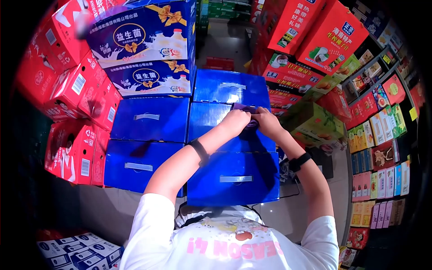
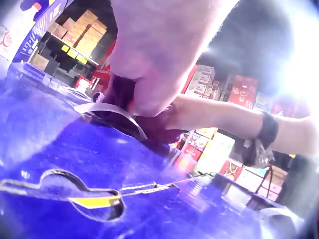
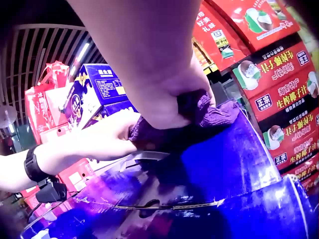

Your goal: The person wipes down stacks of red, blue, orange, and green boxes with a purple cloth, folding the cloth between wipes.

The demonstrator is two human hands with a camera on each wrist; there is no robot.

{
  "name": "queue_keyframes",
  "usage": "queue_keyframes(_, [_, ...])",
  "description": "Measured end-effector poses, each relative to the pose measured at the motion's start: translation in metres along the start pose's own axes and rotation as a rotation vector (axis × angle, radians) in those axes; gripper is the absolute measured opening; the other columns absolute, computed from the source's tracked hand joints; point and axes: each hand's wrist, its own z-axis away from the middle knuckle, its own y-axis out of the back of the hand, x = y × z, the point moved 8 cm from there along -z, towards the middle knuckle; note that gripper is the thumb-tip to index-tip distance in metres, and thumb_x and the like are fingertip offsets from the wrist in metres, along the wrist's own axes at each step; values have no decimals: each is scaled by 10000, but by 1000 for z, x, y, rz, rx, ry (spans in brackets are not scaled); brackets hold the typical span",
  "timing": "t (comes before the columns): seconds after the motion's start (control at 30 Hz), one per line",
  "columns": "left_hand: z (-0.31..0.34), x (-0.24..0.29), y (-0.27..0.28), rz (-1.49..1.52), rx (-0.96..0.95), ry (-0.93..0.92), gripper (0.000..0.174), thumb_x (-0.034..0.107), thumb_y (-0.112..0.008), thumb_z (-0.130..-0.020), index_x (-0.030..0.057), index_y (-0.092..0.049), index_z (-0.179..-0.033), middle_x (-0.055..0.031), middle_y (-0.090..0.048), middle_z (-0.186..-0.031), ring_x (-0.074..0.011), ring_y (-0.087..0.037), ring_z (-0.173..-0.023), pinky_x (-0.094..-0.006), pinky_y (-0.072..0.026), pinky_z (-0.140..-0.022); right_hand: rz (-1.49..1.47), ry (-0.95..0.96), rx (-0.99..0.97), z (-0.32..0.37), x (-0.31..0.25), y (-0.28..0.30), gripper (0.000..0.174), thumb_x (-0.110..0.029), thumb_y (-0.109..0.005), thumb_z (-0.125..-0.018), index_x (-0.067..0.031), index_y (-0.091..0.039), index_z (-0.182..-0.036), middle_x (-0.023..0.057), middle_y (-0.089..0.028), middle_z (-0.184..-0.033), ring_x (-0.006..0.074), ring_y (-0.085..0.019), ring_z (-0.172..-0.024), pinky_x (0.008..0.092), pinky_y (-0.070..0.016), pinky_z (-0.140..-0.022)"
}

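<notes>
Both hands hold a crumpled purple knitted cloth over the top of a blue carton in the right-hand column of cartons. My left hand grips its left part, fingers curled into it. Close beside it, my right hand grips the other part, and the cloth bulges past those fingers in the right wrist view. A pale plastic carry handle arches from the carton just by the left fingers. Most of the cloth's middle is hidden by the hands.
More blue cartons with handles stand nearest the body and at left. Stacked blue milk-drink boxes and red boxes rise at left. Red coconut-drink boxes and a green carton stand at right, before packed shelves.
</notes>
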Motion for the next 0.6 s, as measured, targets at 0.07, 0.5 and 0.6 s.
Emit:
queue_keyframes(0.07, [3, -3, 2, -1, -8, -1, 105, 29, -505, -770, -17, -585, -821, -189, -646, -790, -313, -648, -757, -393, -523, -676, -13, 10, -14, -5, -4, 0, 430, 44, -585, -662, -135, -652, -1047, 104, -545, -964, 309, -537, -958, 386, -473, -814])
queue_keyframes(0.5, [127, -99, 79, -170, -3, 353, 111, 72, -513, -807, 9, -602, -832, -190, -641, -776, -337, -643, -752, -424, -519, -658, 15, 346, -98, -100, -164, -37, 339, -27, -591, -684, -81, -644, -1014, 128, -577, -1022, 308, -557, -997, 374, -484, -829])
queue_keyframes(0.6, [163, -103, 83, -259, -78, 383, 96, 71, -510, -805, 11, -580, -831, -166, -639, -752, -320, -647, -734, -412, -522, -654, 32, 447, -52, -84, -202, -39, 326, -70, -575, -725, -80, -626, -1047, 105, -529, -1046, 286, -539, -987, 372, -482, -814])
